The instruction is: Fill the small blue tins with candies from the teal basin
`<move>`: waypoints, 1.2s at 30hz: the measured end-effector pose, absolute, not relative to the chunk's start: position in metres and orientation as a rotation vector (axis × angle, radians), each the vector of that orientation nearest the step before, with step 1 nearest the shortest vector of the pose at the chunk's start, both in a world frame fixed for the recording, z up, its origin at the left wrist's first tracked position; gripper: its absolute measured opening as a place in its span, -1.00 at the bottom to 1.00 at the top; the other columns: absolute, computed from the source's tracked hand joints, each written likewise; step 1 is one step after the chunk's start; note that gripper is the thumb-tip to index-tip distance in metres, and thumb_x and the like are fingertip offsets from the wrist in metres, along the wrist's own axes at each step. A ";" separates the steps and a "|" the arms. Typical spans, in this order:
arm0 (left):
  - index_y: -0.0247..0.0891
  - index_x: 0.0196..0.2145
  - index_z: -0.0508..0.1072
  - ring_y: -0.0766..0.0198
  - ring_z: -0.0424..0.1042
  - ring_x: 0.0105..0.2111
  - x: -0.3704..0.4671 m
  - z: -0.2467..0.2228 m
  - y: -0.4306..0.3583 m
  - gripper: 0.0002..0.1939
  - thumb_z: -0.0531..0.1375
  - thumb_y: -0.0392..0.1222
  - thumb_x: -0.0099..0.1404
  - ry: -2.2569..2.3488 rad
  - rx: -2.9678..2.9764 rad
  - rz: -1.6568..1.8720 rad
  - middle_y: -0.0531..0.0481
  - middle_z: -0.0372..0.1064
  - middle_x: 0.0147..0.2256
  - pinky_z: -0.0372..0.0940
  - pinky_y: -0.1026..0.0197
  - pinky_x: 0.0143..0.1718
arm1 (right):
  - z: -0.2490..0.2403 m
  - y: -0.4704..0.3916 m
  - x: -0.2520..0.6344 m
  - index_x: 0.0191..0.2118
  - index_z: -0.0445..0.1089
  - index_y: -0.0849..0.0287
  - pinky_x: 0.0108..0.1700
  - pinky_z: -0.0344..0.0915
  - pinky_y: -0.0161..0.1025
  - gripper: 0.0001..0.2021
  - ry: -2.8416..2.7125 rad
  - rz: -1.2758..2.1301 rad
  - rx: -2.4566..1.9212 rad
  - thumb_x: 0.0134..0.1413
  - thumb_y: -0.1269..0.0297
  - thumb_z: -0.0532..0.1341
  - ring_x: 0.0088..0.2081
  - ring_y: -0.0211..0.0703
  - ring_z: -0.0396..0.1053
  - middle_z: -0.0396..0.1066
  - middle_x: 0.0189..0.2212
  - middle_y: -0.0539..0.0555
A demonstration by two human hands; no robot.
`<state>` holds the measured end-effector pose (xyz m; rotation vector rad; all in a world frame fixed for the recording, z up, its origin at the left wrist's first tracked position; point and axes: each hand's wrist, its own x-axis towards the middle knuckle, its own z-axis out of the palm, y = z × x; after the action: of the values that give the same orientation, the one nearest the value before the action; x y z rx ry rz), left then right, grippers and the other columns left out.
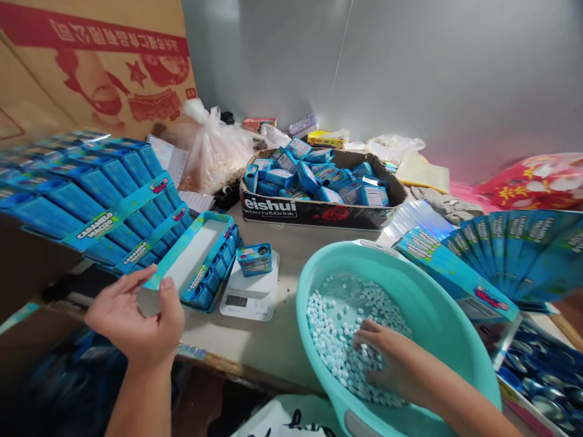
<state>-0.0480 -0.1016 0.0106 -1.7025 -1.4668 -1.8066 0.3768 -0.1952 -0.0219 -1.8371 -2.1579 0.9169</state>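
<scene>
- Right hand [380, 358] lies in the basin [449, 321], near right, fingers spread loosely among the pellets [332, 340].
- Left hand [136, 315] hovers open and empty, near left, beside the tray [200, 258].
- Box [254, 259] sits on the scale [250, 291].

Round turquoise plastic basin [437, 315] is sitting tilted at the near edge of the table, its open mouth leaning toward the viewer and left. Small white pill-shaped candies [332, 340] are lying loose in its lower left part, heaped against the wall, thinning out higher up the floor. Right hand [387, 364] is resting palm down in the basin, fingers buried among the candies, nothing visibly clasped. Left hand [136, 315] is hovering open and empty, palm up, fingers loosely curled, just in front of the near end of a long blue cardboard display tray [200, 258], not clearly touching it.
</scene>
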 end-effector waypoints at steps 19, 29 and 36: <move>-0.30 -0.14 0.50 0.06 0.53 -0.17 -0.031 0.006 -0.091 -0.75 0.32 -0.36 0.19 -1.426 -1.770 -1.480 -0.18 0.51 -0.24 0.42 0.00 -0.03 | -0.030 -0.183 0.385 -0.40 0.35 0.12 -0.33 0.08 -0.24 -0.97 -2.231 1.102 -2.074 0.01 0.33 0.17 -0.37 -0.14 0.35 0.43 -0.43 0.03; -0.21 0.39 0.03 -0.18 0.30 0.23 0.066 -0.023 -0.044 -0.04 0.40 -0.19 0.14 -2.056 -2.261 -1.400 -0.33 0.27 0.23 0.28 -0.23 0.22 | -0.012 -0.182 0.385 -0.32 0.38 0.11 -0.26 0.19 -0.24 -0.94 -2.079 1.085 -2.006 0.05 0.33 0.18 -0.29 -0.11 0.40 0.48 -0.32 0.05; -0.18 0.23 0.34 0.09 0.51 0.00 0.078 0.017 -0.063 -0.37 0.38 -0.23 0.23 -1.400 -2.347 -1.535 -0.14 0.52 0.01 0.40 0.01 0.11 | -0.011 -0.182 0.386 -0.30 0.43 0.10 -0.29 0.19 -0.25 -0.90 -2.047 1.047 -2.014 0.06 0.36 0.17 -0.33 -0.14 0.41 0.51 -0.36 0.03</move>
<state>0.0776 -0.0625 0.0173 -2.3471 -1.3998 -1.5351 0.3863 -0.1824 -0.0105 -2.0140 -2.0466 1.0474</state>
